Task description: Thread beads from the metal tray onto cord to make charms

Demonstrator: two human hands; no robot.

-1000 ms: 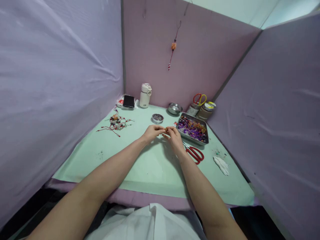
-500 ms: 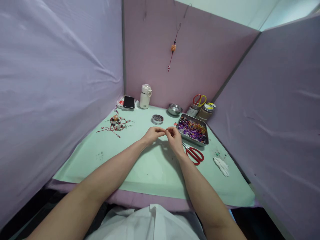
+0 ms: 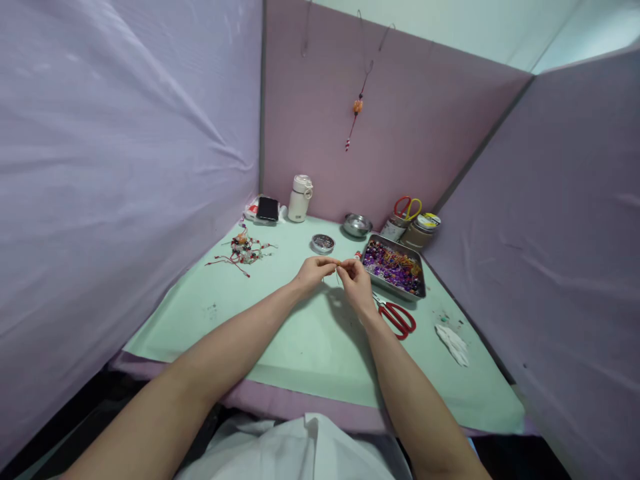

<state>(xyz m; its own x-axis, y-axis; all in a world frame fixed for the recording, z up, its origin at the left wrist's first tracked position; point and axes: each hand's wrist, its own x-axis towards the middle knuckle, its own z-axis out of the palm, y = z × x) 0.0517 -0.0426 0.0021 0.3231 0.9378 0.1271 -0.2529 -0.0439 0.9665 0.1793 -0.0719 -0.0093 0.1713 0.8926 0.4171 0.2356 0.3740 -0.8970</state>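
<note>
"Centrally, then, what lies between the left hand (image 3: pixel 313 269) and the right hand (image 3: pixel 357 279)?"

"A small orange piece (image 3: pixel 339 264), at the point where the two sets of fingertips meet. Both hands appear to be pinching it, one from either side; how much each covers cannot be told."

"Which hand is nearer?"

"Neither by any clear margin. It sits at the tips of both, with the visible orange perhaps slightly toward the right."

"And its long axis?"

"Too small and too covered to read. A thin strand (image 3: pixel 338 277) hangs just below the fingertips, pointing down toward the cloth (image 3: pixel 300 340)."

"Which relation governs, in your judgement?"

"The meeting of the two pinches: the piece lies on the line joining the hands, so left and right fingertips bear on it from opposite sides, while the strand runs across that line."

"And round about?"

"Just beyond the right hand, to its right, the bead tray (image 3: pixel 395 291); beside the right wrist, the scissors (image 3: pixel 397 319); beyond the left hand, a round dish (image 3: pixel 323 252); well apart on its left, a beaded tangle (image 3: pixel 245 252)."
</note>
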